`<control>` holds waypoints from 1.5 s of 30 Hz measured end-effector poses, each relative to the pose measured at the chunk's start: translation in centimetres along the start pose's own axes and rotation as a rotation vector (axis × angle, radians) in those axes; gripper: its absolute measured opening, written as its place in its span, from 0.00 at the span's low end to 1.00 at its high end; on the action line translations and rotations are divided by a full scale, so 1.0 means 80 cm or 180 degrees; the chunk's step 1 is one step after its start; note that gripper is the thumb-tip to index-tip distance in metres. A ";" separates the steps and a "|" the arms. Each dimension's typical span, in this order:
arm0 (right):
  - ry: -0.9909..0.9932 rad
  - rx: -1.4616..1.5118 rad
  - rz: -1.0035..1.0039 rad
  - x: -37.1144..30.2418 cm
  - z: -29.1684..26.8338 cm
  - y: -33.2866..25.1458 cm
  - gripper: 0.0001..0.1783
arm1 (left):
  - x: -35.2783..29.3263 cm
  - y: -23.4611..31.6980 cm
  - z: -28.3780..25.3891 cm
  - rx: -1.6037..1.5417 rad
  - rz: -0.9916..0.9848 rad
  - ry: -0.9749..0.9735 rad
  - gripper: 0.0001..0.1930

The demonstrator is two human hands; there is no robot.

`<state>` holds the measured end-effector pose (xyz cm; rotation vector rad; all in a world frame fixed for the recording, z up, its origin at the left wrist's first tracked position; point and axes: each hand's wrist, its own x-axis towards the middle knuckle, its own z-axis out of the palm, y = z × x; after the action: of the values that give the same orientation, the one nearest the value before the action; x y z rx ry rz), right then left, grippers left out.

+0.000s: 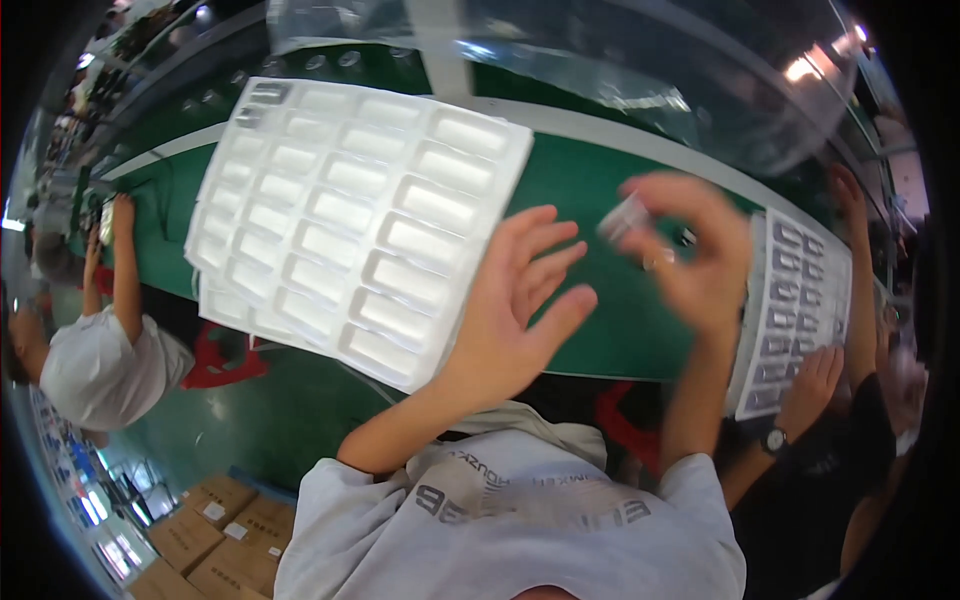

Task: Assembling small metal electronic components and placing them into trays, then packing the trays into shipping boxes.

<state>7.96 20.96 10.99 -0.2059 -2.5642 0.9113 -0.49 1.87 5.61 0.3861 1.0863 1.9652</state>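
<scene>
My left hand (522, 300) is open beside the right edge of a white plastic tray (365, 262), fingers apart and nothing in them. The tray has rows of rectangular pockets and lies over at least one more like it. Most pockets look bare; grey pieces (268, 95) sit in a couple at its far left corner. To the right, above the green bench, my right hand (700, 245) is smeared by motion. Between its thumb and fingers is a small pale, partly see-through piece (624, 218), too blurred to name. A small dark-and-white item (688, 237) shows beside the fingers.
A second white tray (748, 395) full of grey pieces lies at the right, with a co-worker's watch-wearing arm (775, 438) beside it. Clear plastic sheeting (700, 90) hangs over the far side. Another person (110, 360) works at the left. Cardboard boxes (235, 535) stand lower left.
</scene>
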 end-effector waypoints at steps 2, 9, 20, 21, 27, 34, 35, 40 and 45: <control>0.0745 -0.0542 0.0548 0.051 -0.014 0.036 0.18 | -0.012 0.038 -0.025 0.0394 0.0310 -0.0112 0.30; 0.0261 -0.2503 0.0450 0.108 -0.052 0.264 0.19 | 0.132 0.102 -0.243 0.3650 0.2565 0.1363 0.13; 0.0850 -0.1126 0.1133 -0.014 -0.081 0.159 0.14 | 0.260 0.155 -0.529 0.6198 0.1577 0.0246 0.15; 0.0603 -0.1042 0.1306 -0.040 -0.083 0.139 0.14 | 0.266 0.156 -0.525 0.6731 0.1607 0.0251 0.15; 0.0896 -0.1826 0.1258 -0.118 -0.087 0.141 0.20 | 0.313 0.133 -0.411 0.5542 0.1383 0.1319 0.15; 0.1092 -0.0324 0.1821 -0.136 -0.093 0.173 0.16 | 0.171 0.084 -0.245 0.2262 0.1415 0.0930 0.20; 0.1289 0.0320 0.1883 -0.130 -0.100 0.162 0.16 | 0.155 0.078 -0.226 0.2479 0.1333 0.0877 0.21; 0.1293 0.2120 0.1515 -0.123 -0.103 0.119 0.13 | 0.073 0.023 -0.068 0.1780 0.0851 -0.0163 0.21; 0.1094 0.3302 0.1636 -0.101 -0.072 0.084 0.10 | 0.006 -0.031 0.061 0.0110 -0.0159 -0.0646 0.26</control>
<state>17.76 27.32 8.14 -0.6344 -1.4701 2.0306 3.51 5.65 6.36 0.5592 0.9910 1.8217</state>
